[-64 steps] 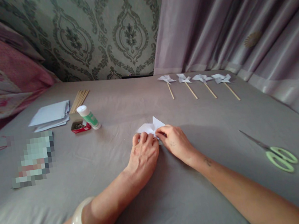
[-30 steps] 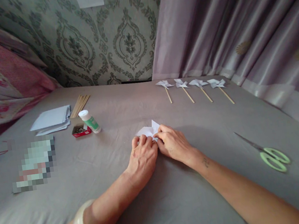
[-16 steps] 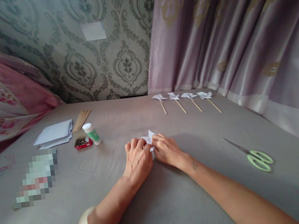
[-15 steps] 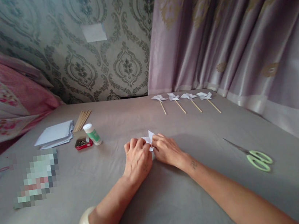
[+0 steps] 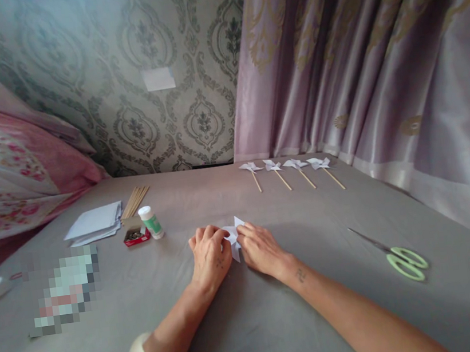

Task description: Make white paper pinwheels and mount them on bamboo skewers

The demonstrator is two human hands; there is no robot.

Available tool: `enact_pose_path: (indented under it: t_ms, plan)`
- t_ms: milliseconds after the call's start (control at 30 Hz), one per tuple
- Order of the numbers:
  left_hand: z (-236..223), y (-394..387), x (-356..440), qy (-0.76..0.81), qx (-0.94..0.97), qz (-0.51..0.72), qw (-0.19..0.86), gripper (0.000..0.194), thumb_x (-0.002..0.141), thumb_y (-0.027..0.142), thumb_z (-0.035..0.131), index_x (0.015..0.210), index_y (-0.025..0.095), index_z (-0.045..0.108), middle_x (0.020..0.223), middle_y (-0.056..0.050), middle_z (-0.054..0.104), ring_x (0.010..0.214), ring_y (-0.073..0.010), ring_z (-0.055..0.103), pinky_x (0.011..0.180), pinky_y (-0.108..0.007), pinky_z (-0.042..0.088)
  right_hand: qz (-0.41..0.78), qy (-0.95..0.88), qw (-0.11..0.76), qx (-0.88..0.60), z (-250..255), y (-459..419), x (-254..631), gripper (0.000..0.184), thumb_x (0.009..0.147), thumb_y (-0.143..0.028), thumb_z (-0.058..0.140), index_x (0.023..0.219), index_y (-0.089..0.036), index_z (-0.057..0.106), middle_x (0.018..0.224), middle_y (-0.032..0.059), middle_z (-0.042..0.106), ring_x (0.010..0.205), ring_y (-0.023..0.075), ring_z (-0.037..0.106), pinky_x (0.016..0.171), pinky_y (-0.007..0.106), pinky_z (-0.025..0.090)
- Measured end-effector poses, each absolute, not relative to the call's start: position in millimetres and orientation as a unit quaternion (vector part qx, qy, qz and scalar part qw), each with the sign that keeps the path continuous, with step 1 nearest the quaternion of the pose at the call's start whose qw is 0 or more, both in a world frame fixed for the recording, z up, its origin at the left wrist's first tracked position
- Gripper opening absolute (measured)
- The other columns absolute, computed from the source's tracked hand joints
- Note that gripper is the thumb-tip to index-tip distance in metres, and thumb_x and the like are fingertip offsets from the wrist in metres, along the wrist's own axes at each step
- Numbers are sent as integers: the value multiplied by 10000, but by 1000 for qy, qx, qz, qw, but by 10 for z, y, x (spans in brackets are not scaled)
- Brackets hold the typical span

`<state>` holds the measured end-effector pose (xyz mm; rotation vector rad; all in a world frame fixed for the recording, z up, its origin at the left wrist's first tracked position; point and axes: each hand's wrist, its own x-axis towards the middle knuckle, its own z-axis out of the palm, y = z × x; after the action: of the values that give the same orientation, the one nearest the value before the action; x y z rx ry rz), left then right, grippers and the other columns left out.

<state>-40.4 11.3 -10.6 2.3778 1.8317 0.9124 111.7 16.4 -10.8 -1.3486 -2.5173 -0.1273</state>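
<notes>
A white folded-paper pinwheel (image 5: 233, 237) lies between my hands at the middle of the grey cloth. My left hand (image 5: 212, 254) is closed on its left side, fingers curled and the wrist bent. From the right, my right hand (image 5: 262, 248) pinches the paper near its centre. One pointed blade stands up at the back and another points toward me. The fingers cover most of the remaining paper, and the fingertips of both hands are partly hidden. I cannot see a stick attached to this pinwheel.
Several finished pinwheels (image 5: 296, 164) on sticks lie in a row at the back right. Green-handled scissors (image 5: 406, 263) lie right. At left are stacked paper (image 5: 96, 222), wooden sticks (image 5: 136, 201), a small red box (image 5: 136, 236), a white-green glue bottle (image 5: 151, 223) and a pixelated flat item (image 5: 66, 290).
The view has tilted up, so things on the cloth sit lower. Both hands stay on the paper pinwheel; the left hand has drawn slightly left, and a blade now shows toward me.
</notes>
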Motion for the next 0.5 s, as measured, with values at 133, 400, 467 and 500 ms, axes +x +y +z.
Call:
enact_pose_path:
  t_ms: [133,400,467,500]
  plan:
    - [-111,125,-407,590,755,287,8,251,837,153,458,872,223,697,929,-51,668,904,-229,509,791,-370,338,-43,-870,144,-469,-130,177,1118,239,817,-79,450,874,-148,672,943,108,640,932,206,558,810,299,432]
    - [-95,165,-409,601,750,275,21,255,821,155,465,886,223,701,944,-55,677,934,-243,518,808,-381,342,-31,-863,149,-483,-101,178,1123,252,812,-71,444,887,-131,676,961,114,643,945,213,572,817,297,442]
    - [-102,181,-418,604,748,276,24,256,820,164,461,890,224,700,949,-57,679,943,-248,523,813,-385,345,-19,-859,155,-488,-103,190,1140,250,811,-77,450,879,-133,685,954,115,645,954,216,573,818,296,445]
    - [-103,188,-423,607,745,277,27,258,820,170,457,890,223,700,953,-59,681,948,-250,526,816,-389,347,-9,-856,161,-492,-107,197,1151,255,811,-79,452,886,-136,689,956,115,646,959,216,575,816,295,447]
